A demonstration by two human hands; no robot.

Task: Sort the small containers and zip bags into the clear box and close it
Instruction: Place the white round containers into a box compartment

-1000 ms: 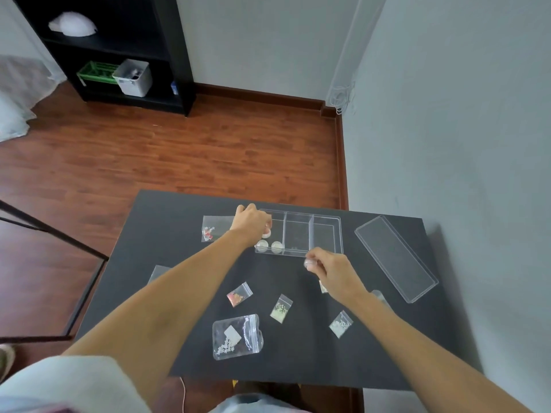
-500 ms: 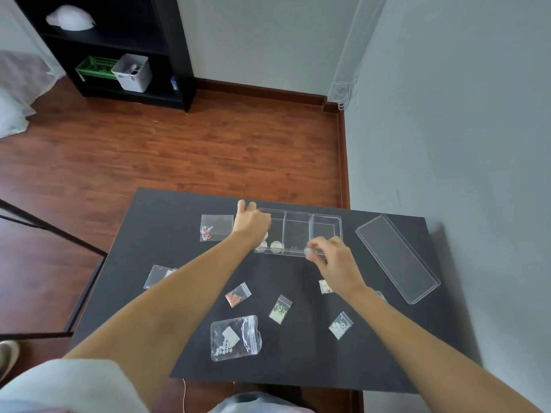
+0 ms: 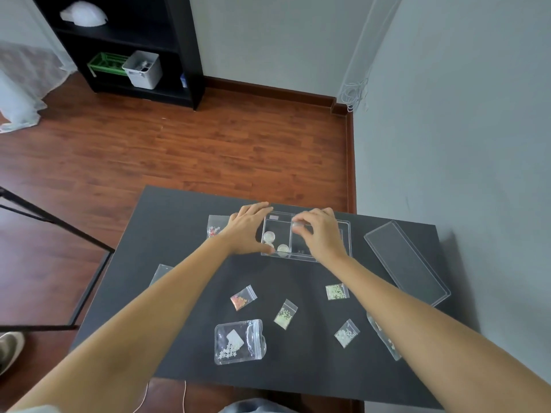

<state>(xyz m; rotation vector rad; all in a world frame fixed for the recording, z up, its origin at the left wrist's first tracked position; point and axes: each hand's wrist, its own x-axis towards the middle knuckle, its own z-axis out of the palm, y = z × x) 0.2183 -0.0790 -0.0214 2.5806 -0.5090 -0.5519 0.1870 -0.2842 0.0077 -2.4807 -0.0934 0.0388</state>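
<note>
Closest to the camera there's a big glossy zip bag (image 3: 239,342) lying flat on the matte black tabletop (image 3: 179,222), with a white card and little pale bits inside, can't really tell what they are. Around it are four small zip bags: an orange-pink one (image 3: 243,297), two greenish ones (image 3: 285,314) (image 3: 337,291) and a whitish one (image 3: 346,333). Another bag (image 3: 384,337) is half hidden under the right forearm, and one more (image 3: 160,272) peeks out from behind the left forearm, contents unreadable. Further back sits the clear box (image 3: 346,234), rectangular hard plastic with dividers, open on top. Its left compartment holds three small round containers (image 3: 269,235) with pale lids, one partly blocked by a thumb. The left hand (image 3: 247,231) rests against the box's left end, fingers spread loosely over the rim, thumb at the near corner. The right hand (image 3: 320,232) hovers over the middle of the box, fingers narrowed to a pinch on a small round container (image 3: 296,224). A bag with red bits (image 3: 215,229) sticks out behind the left wrist. The flat clear lid (image 3: 407,265) lies off to the right, apart from the box.
</note>
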